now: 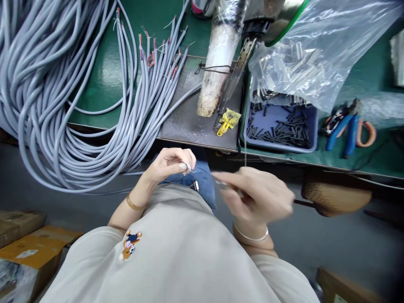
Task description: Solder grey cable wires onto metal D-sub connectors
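Note:
Above my lap, my left hand (173,163) is closed, thumb and fingers pinching the pale end of a cable (187,167) with thin strands sticking out. Below it, a small white connector (196,185) with thin wires lies against my jeans. To the right, my right hand (260,195) is smeared by motion; its fingers are curled, with a small shiny bit near the fingertips that I cannot make out. A thin pale strand (245,153) runs from the bench edge down to this hand. The hands are apart.
Grey cables (104,126) with stripped ends cover the bench's left. A soldering iron in a wrapped holder (217,63) stands over a metal plate (186,122) with a yellow clip (227,122). Rightward are a blue tray (280,145) of black tubes, a plastic bag (331,63) and pliers (350,130).

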A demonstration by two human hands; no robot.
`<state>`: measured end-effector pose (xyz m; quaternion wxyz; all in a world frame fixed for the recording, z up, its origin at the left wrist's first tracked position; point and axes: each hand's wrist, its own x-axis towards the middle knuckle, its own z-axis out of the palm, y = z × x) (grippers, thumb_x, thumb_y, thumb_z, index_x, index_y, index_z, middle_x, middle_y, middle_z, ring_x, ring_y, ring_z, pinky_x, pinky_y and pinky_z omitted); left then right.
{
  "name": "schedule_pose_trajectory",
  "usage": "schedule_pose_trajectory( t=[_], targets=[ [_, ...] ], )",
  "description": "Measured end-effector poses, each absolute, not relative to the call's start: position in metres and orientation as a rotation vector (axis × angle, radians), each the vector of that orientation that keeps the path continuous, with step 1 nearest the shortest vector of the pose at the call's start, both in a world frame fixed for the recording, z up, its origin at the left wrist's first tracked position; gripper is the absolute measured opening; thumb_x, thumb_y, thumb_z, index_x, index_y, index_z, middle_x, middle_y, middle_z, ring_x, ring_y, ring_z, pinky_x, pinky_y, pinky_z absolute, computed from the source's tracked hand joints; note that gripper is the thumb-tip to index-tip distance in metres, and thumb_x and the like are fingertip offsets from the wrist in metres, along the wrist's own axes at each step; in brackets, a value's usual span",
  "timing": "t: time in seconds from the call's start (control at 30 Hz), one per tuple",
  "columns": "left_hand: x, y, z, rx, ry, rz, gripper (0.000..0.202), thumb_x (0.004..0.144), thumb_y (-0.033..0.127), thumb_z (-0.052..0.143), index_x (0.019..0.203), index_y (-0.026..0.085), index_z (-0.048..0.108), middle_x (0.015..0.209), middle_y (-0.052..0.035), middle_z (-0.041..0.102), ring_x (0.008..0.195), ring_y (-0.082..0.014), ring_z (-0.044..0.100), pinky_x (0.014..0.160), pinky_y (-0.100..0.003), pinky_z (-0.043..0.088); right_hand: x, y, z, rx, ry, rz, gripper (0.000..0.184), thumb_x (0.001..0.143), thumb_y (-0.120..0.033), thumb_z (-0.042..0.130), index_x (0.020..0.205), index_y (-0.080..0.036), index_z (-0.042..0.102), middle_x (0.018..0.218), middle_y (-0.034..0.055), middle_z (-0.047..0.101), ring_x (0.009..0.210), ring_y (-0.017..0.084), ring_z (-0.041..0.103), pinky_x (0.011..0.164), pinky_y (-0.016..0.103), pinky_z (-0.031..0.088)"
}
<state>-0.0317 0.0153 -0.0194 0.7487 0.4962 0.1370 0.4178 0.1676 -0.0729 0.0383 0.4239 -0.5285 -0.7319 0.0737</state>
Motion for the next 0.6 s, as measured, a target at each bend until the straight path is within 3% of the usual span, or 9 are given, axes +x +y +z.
schedule_pose_trajectory(
  t=[0.07, 0.13, 0.3, 0.43, 0.6],
  targets=[
    [-0.03, 0.013, -0.015, 1.122, 0.316, 0.945, 0.011, 0.086, 0.032, 0.076, 0.078, 0.025, 0.078, 0.06, -0.0048, 0.066, 0.07, -0.0183, 0.061, 0.067, -0.034, 0.048, 0.161, -0.061, 0.04, -1.255, -1.83, 0.144, 0.009, 0.095, -0.032, 0.069, 0.097, -0.025, 0.073, 0.056, -0.0045, 0.06, 0.048, 0.008, 0.051, 0.049, 0.026, 0.039],
    [-0.029, 0.012, -0.012, 1.177, 0.32, 0.956, 0.013, 0.087, 0.033, 0.075, 0.078, 0.024, 0.078, 0.061, -0.0056, 0.066, 0.073, -0.0193, 0.062, 0.07, -0.035, 0.05, 0.157, -0.052, 0.04, -1.218, -1.856, 0.178, 0.006, 0.093, -0.025, 0.071, 0.098, -0.023, 0.071, 0.066, -0.003, 0.067, 0.053, 0.008, 0.056, 0.05, 0.023, 0.041],
    [-0.026, 0.009, -0.008, 1.229, 0.458, 0.976, 0.014, 0.085, 0.033, 0.077, 0.078, 0.02, 0.075, 0.069, -0.0047, 0.067, 0.076, -0.0175, 0.062, 0.072, -0.032, 0.051, 0.15, -0.05, 0.036, -1.157, -1.836, 0.271, 0.019, 0.087, -0.025, 0.078, 0.105, -0.022, 0.07, 0.085, 0.0011, 0.077, 0.066, 0.01, 0.066, 0.054, 0.023, 0.046],
    [-0.017, 0.001, 0.001, 1.222, 0.736, 0.947, 0.019, 0.082, 0.032, 0.077, 0.073, 0.017, 0.069, 0.07, -0.0016, 0.064, 0.065, -0.0117, 0.055, 0.063, -0.025, 0.046, 0.146, -0.048, 0.031, -1.258, -1.65, 0.434, 0.009, 0.09, -0.014, 0.07, 0.092, -0.022, 0.072, 0.08, -0.0012, 0.073, 0.067, 0.01, 0.064, 0.059, 0.023, 0.047],
    [-0.002, -0.003, 0.012, 1.212, 0.911, 1.005, 0.018, 0.075, 0.024, 0.075, 0.064, 0.016, 0.063, 0.062, 0.0017, 0.059, 0.056, -0.0082, 0.048, 0.055, -0.021, 0.04, 0.15, -0.04, 0.025, -1.376, -1.541, 0.673, 0.017, 0.095, -0.023, 0.065, 0.079, -0.02, 0.067, 0.074, -0.0018, 0.067, 0.059, 0.008, 0.055, 0.056, 0.023, 0.042]
  ],
)
